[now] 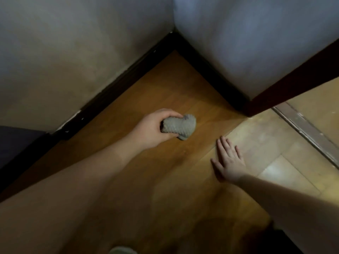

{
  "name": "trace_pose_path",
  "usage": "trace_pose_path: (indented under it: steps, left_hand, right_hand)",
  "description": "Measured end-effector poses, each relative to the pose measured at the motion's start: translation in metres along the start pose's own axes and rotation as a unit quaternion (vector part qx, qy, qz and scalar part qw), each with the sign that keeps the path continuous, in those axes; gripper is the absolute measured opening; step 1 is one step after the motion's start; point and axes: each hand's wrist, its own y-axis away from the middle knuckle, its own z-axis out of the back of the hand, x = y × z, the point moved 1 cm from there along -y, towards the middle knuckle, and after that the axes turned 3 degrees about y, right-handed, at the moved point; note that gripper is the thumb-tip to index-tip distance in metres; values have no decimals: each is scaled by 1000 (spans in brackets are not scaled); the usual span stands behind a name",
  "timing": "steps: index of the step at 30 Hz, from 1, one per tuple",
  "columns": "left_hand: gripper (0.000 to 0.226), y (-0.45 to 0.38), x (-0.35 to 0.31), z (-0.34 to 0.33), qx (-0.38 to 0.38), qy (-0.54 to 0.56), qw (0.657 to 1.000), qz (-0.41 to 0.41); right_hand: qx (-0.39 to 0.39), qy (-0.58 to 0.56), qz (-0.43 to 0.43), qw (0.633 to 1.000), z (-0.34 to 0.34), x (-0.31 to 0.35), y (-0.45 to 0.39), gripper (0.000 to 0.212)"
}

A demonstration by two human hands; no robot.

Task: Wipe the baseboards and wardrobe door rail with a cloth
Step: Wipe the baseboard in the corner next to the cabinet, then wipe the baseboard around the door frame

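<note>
You are looking down at a brown wood floor (165,92) in the corner of a room. Two pale walls (73,52) meet at that corner. A dark baseboard (117,83) runs along the bottom of each wall, and the two strips join at the corner. The strip left of the corner has small white chips near its lower end. To the right of the corner, a dark red-brown door edge (293,79) stands out from the wall. Past it, a grey rail (304,132) lies flat in the floor, and the floor beside it looks lighter and shiny. Something dark blue (16,143) sits far left of the corner, against the wall.

Your left hand (152,131) reaches toward the corner with the arm out long. Its fingers and thumb are curled around a cloth (178,126), gripping it tight. The hand is out over the floor, away from both baseboards. You cannot tell whether the cloth touches the floor.

Your right hand (229,162) lies flat on the floor, palm down, fingers straight and a little spread, holding nothing. It is farther from the corner than the cloth, toward the rail side.

The cloth is grey and bumpy, bunched into a fat lump. Most of it sticks out past your fingers toward the corner.
</note>
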Motion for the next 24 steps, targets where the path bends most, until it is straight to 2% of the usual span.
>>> trace_pose_path:
  steps: [2,3,6,8,10,12,15,16,19,22,24]
  left_hand:
    - [47,26,-25,7,-23,40,998,44]
    - [48,39,-40,9,-39,67,995,60]
    - [47,76,-97,21,-89,121,984,92]
    - [47,101,-146,38,-116,113,984,77]
    - [48,128,-195,58,-134,103,985,44]
    - [50,156,-242,81,-134,115,984,36]
    - [56,204,-310,119,-170,147,973,52]
    - [57,220,-333,131,-188,160,967,65]
    - [60,266,-404,166,-234,184,951,89]
    - [61,297,-457,189,-269,188,940,96]
    - [54,312,-487,208,-279,218,933,68]
  right_hand:
    - [75,-2,22,997,48,2,11,75]
    - [83,-5,24,996,74,10,24,73]
    - [54,-81,24,995,142,54,81,66]
    - [7,-189,1,982,192,91,126,57]
    - [-27,-327,-40,944,245,122,173,44]
    - [-36,-468,-56,881,300,149,219,31]
    - [5,-612,8,791,390,179,278,40]
    - [22,-627,34,778,419,186,296,47]
    - [65,-608,115,783,505,209,346,48]
    - [84,-527,171,828,566,230,381,42]
    - [69,-498,197,842,605,240,399,36]
